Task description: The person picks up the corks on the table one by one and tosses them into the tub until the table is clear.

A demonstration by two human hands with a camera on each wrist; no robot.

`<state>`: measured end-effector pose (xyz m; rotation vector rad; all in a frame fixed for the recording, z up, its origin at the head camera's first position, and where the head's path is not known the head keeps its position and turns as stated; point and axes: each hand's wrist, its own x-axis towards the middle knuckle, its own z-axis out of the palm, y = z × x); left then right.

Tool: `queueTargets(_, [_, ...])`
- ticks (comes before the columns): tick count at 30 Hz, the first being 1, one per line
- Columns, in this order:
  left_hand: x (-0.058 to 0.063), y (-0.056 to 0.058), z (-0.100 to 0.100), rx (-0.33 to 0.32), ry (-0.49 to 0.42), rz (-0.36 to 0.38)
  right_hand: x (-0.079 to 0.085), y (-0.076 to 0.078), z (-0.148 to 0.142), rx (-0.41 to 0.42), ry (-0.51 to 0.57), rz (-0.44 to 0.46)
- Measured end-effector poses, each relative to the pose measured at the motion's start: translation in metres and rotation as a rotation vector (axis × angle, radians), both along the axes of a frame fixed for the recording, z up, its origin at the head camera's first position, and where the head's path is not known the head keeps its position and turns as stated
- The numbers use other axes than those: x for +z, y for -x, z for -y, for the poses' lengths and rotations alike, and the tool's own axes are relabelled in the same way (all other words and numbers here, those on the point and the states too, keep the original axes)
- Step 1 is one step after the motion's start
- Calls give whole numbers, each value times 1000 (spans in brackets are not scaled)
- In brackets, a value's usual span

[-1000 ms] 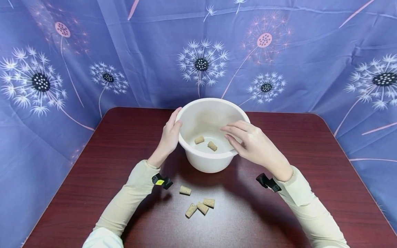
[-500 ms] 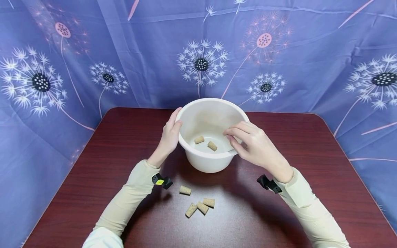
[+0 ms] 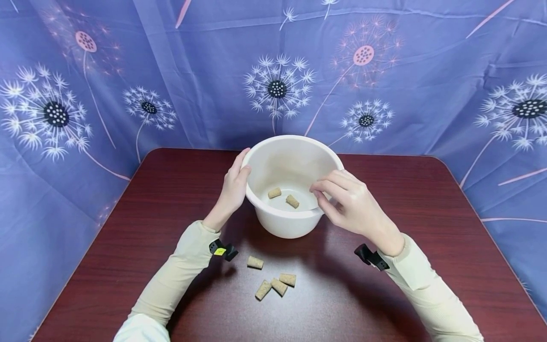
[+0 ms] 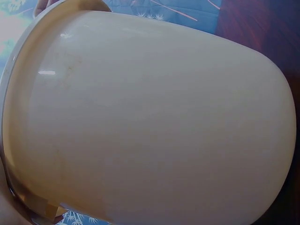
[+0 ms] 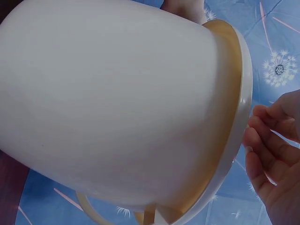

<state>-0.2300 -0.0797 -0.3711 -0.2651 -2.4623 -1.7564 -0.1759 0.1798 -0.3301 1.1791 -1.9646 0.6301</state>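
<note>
I log my left grip holding the left rim of the round white plastic bucket. Right grip: fingers bent at the right rim; I cannot tell whether anything is pinched. Two tan tapered corks lie inside; four similar corks lie nearer, on the dark red wood-grained tabletop. Judged part-done: two in, four out.

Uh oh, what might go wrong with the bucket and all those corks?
Maybe these:
1. The right hand is close to the rim, so it might bump the white bucket and jostle the two corks inside.
2. If the left hand lost its grip on the rim, the bucket might shift.
3. The four corks on the table lie on their sides, so a nudge could set one rolling.
</note>
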Motion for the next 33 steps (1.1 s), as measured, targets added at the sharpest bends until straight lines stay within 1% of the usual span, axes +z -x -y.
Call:
queueTargets(11, [-1,0,0,-6,-7,1,-1,-6,1,10,30,-28])
queueTargets(19, [0,-1,-1,11,4,-1,-3,-9,4,49,48,-54])
queueTargets(33, [1,-1,-1,2,-7,-4,-6,-14,8,134,88,-102])
